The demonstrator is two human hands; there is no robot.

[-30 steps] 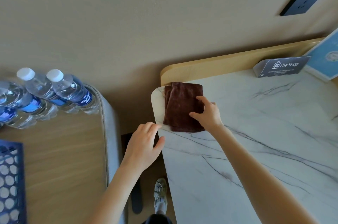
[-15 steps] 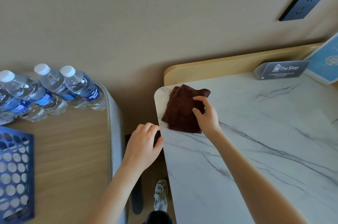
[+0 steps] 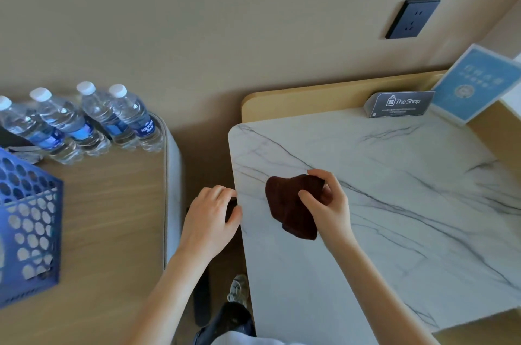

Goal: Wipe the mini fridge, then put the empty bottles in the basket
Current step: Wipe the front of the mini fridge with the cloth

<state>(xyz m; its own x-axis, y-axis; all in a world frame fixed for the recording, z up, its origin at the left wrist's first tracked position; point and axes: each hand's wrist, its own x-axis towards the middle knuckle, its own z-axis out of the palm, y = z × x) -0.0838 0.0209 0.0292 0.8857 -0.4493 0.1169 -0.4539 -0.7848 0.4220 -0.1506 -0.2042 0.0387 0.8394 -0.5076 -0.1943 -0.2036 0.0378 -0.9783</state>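
Note:
My right hand grips a bunched dark brown cloth above the white marble top, near its left edge. My left hand rests on that left edge, fingers curled over the rim. Several clear water bottles with blue labels and white caps stand in a row at the back of a wooden surface on the left. A blue perforated basket sits at the far left of that surface. Whether the bottles hold water I cannot tell.
A grey "The Shop" sign and a light blue card stand at the back of the marble top. A dark wall socket is above. A narrow gap with floor and a shoe separates the two surfaces.
My right hand has pulled the cloth from the far left corner toward me and gathered it from flat into a bunch. My left hand has stayed at the marble edge.

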